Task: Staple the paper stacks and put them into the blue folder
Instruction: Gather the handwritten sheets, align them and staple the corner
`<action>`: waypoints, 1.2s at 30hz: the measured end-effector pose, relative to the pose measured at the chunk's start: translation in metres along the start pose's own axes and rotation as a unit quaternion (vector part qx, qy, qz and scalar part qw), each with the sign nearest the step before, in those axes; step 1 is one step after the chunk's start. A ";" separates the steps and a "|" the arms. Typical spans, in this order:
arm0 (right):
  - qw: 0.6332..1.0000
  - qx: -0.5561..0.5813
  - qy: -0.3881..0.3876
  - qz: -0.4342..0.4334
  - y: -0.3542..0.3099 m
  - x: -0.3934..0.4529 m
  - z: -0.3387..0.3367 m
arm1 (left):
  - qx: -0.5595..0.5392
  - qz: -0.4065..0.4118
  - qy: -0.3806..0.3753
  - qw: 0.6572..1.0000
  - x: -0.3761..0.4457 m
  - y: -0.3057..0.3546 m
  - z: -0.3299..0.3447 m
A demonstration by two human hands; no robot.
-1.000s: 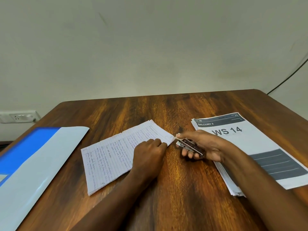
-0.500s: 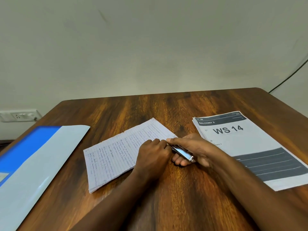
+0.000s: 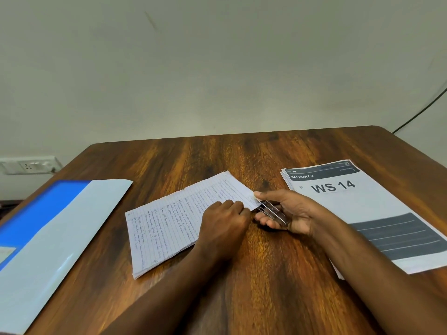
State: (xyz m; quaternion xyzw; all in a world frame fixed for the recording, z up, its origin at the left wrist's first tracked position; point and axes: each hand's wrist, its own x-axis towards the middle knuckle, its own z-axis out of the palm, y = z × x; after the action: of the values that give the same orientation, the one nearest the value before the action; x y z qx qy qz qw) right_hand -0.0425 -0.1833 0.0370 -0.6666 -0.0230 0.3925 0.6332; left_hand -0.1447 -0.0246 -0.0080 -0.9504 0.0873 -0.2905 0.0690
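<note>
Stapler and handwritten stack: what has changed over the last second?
The right hand still grips the stapler; half a second ago it was pushed in at the handwritten stack's corner, now it has drawn slightly back out. The left hand stays pressing on the stack. The printed stack and blue folder are unmoved.

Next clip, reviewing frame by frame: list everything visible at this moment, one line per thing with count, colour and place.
Handwritten paper stack: one, white lined, table centre, under the left hand.
Printed paper stack: one, white and dark grey, marked WS 14, table right.
Blue folder: one, blue with pale flap, lying open at table left.
Stapler: one, silver, at the handwritten stack's right corner.
Table: one, brown wood.
Wall socket: one, white, left wall.
Cable: one, dark, right wall.
Left hand: presses on the handwritten stack.
Right hand: grips the stapler.
</note>
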 end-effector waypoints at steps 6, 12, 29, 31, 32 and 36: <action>1.000 0.010 0.001 0.001 0.000 0.000 0.000 | -0.006 -0.009 0.006 1.000 -0.001 0.000 0.002; 1.000 0.014 0.004 -0.006 0.001 0.001 0.001 | -0.012 -0.007 0.016 1.000 -0.001 0.001 0.000; 0.998 0.018 0.043 -0.034 0.005 0.007 0.004 | -0.018 -0.013 0.012 1.000 -0.002 0.001 0.001; 0.998 0.011 0.049 -0.039 0.006 0.009 0.005 | -0.018 -0.014 0.014 1.000 -0.002 0.001 0.000; 0.998 0.003 0.052 -0.041 0.006 0.009 0.006 | -0.019 -0.014 0.017 1.000 -0.002 0.002 -0.001; 0.995 -0.026 0.074 -0.054 0.008 0.008 0.012 | -0.020 -0.014 0.028 0.999 -0.002 0.004 -0.003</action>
State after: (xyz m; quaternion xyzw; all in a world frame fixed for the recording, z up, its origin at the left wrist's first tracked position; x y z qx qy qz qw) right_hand -0.0470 -0.1706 0.0277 -0.7080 -0.0219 0.3066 0.6358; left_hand -0.1488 -0.0283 -0.0070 -0.9443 0.0816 -0.3158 0.0434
